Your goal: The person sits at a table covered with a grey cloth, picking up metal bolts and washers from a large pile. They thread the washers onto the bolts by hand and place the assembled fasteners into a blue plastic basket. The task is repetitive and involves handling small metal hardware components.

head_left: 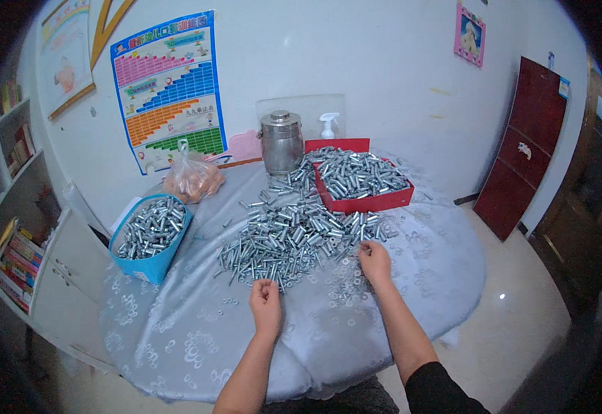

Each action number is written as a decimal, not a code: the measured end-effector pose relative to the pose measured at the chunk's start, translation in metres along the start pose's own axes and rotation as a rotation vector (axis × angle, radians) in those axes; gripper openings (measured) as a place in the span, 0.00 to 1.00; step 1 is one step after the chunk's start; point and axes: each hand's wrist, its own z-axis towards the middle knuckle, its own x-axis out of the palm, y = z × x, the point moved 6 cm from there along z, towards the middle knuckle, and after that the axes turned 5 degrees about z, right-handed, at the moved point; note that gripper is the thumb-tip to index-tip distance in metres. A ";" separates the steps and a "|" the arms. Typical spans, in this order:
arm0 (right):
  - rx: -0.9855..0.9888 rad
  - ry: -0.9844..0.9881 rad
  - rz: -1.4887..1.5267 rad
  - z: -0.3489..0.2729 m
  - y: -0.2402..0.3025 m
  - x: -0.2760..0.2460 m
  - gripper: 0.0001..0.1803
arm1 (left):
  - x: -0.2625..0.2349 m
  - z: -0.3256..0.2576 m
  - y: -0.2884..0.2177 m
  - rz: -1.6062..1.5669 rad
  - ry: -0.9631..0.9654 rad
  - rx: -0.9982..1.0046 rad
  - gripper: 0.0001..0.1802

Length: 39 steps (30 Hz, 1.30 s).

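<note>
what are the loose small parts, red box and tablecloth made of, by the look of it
Small parts: probably metal, bright silvery, from the sharp glints. Red box: perhaps smooth cardboard, given its flat, thin walls. Tablecloth: seemingly satiny fabric, judging by soft sheen and folds; plastic coating possible.

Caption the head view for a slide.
Left hand and right hand at a heap of metal parts, red box behind, blue bin left.
</note>
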 end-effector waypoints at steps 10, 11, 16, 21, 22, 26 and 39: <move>0.019 0.000 -0.361 0.050 -0.008 0.011 0.13 | 0.012 -0.006 -0.014 0.062 0.060 0.074 0.06; -0.001 -0.007 -0.388 0.049 -0.006 0.014 0.13 | 0.011 -0.006 -0.014 0.078 0.052 0.095 0.06; 0.005 -0.044 -0.264 0.043 0.004 0.011 0.11 | 0.013 -0.005 -0.017 0.067 0.059 0.118 0.07; -0.054 0.316 0.365 -0.004 0.057 0.016 0.11 | 0.015 -0.010 -0.013 0.002 0.094 0.013 0.09; -0.092 0.382 0.360 -0.017 0.071 0.015 0.11 | 0.016 -0.010 -0.013 0.014 0.109 0.017 0.09; -0.281 0.514 0.306 -0.055 0.093 0.015 0.10 | 0.024 -0.009 -0.004 0.009 0.222 0.004 0.10; -0.501 0.577 0.155 -0.074 0.105 0.018 0.10 | 0.034 -0.009 0.008 0.021 0.361 -0.020 0.11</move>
